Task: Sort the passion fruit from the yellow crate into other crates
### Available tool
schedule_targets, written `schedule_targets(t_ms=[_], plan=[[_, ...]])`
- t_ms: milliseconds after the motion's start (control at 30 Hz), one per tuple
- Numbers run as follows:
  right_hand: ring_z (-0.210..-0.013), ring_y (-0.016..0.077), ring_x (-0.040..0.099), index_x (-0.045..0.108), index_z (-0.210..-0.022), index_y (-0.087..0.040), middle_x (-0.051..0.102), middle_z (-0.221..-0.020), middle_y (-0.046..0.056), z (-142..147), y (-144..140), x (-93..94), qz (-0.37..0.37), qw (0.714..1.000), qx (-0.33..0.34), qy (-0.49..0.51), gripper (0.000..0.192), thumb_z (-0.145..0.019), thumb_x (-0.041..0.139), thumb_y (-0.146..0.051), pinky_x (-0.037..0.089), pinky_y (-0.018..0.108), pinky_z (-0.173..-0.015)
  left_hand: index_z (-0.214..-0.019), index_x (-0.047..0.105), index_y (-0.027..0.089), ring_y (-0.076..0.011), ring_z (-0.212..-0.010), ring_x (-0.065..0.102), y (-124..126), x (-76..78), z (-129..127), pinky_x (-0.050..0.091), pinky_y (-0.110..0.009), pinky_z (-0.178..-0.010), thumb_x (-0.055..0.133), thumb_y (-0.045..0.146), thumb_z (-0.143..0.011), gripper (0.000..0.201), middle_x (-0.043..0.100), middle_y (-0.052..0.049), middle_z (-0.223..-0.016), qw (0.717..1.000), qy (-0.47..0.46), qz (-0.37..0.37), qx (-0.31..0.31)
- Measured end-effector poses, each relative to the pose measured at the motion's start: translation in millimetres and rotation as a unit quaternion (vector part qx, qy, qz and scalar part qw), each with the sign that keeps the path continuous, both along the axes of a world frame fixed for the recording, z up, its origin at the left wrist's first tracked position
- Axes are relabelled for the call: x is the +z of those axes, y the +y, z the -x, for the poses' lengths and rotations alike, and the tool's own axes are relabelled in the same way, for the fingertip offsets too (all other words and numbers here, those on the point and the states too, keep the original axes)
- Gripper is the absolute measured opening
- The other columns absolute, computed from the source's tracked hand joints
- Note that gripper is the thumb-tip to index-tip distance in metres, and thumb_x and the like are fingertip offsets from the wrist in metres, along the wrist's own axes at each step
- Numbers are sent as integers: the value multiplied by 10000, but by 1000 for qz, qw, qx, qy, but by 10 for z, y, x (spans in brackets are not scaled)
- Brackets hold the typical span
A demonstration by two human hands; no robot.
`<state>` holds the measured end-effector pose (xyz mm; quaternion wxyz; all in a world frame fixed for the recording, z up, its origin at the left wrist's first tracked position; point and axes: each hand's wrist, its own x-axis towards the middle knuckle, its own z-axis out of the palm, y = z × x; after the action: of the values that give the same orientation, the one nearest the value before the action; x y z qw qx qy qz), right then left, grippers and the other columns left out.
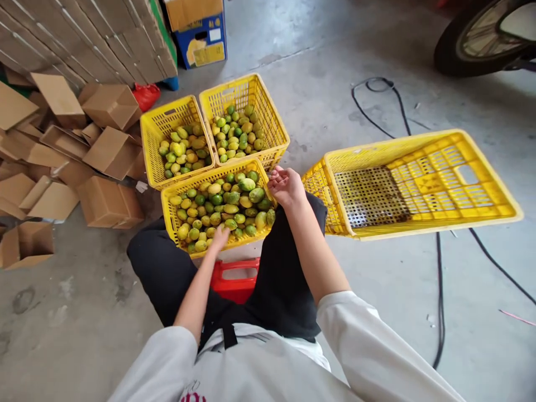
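Fruit (221, 204) — green and yellow, rounded — fills the near crate (175, 215), a yellow plastic basket that sits on the concrete floor (84, 312) between the person's knees. That crate serves as the landmark for everything else. The left hand (219, 238) reaches into its front edge, fingers spread flat on the fruit at the near rim; the fingers lie apart and whether they grasp any one piece cannot be told. The right hand (286, 185) hovers just at the crate's right rim, palm turned up and fingers loosely curled — nothing visible is clamped in it.

Directly behind the near crate stand two more yellow crates side by side: the back-left crate (153, 142) and the back-right crate (274, 125), both partly filled with the same fruit and touching the near crate's far rim. To the right of the near crate, an empty crate (419, 184) lies tipped, its open mouth turned toward the camera. Just in front of the near crate, under the person's lap, a red stool (234, 279) shows. Left of the near crate lies a heap of cardboard boxes (104, 167). Well beyond the crate to the right, a black cable (439, 290) trails over the floor, and a wheel (477, 39) shows at the far corner.
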<state>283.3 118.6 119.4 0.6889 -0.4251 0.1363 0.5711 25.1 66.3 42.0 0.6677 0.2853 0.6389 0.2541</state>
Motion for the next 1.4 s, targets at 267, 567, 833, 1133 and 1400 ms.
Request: schedule_targets(t_ms=[267, 567, 833, 1133, 1400], plan=[[-495, 78, 531, 559, -901, -215, 554, -678, -55, 9, -13, -45, 5, 1000, 13, -28, 147, -956, 554, -79, 444, 132, -465, -1421, 531, 137, -427, -1526, 525, -441, -480, -107, 389, -514, -1253, 729, 134, -875, 581, 501, -291, -1620, 927, 312, -58, -202], [-567, 101, 557, 562, -893, -219, 579, -689, -32, 69, 72, -250, 88, 959, 119, -243, 74, -936, 542, -161, 495, 152, -549, -1401, 619, 176, -379, -1527, 474, -86, -783, -9, 353, -514, -1303, 797, 294, -895, 549, 587, -190, -1555, 882, 314, -176, -304], [-1320, 343, 605, 681, -1030, -162, 682, -1279, 160, 364, 279, -627, 169, 759, 342, -527, 306, -771, 703, -1, 491, 483, -1166, -1035, 696, 167, -326, -1188, 746, -217, -849, 68, 539, -410, -1070, 492, 436, -1094, 343, 791, -195, -1117, 900, 314, -108, -284], [-1506, 471, 400, 549, -1568, -173, 406, -1672, 238, 629, -88, -972, 227, 499, 498, -672, 674, -916, 676, -59, 465, 591, -1181, -1326, 687, 140, -325, -1264, 755, -454, -686, 165, 551, -410, -1114, 687, 455, -1008, 447, 806, -195, -1254, 925, 273, -86, -251], [-1466, 443, 461, 581, -1539, -200, 381, -1685, 194, 606, -86, -1015, 231, 433, 526, -695, 632, -940, 774, -249, 475, 495, -1155, -1434, 628, 82, -375, -1464, 634, -410, -615, 63, 484, -448, -1208, 621, 479, -1044, 556, 691, -293, -1470, 920, 287, -72, -259]])
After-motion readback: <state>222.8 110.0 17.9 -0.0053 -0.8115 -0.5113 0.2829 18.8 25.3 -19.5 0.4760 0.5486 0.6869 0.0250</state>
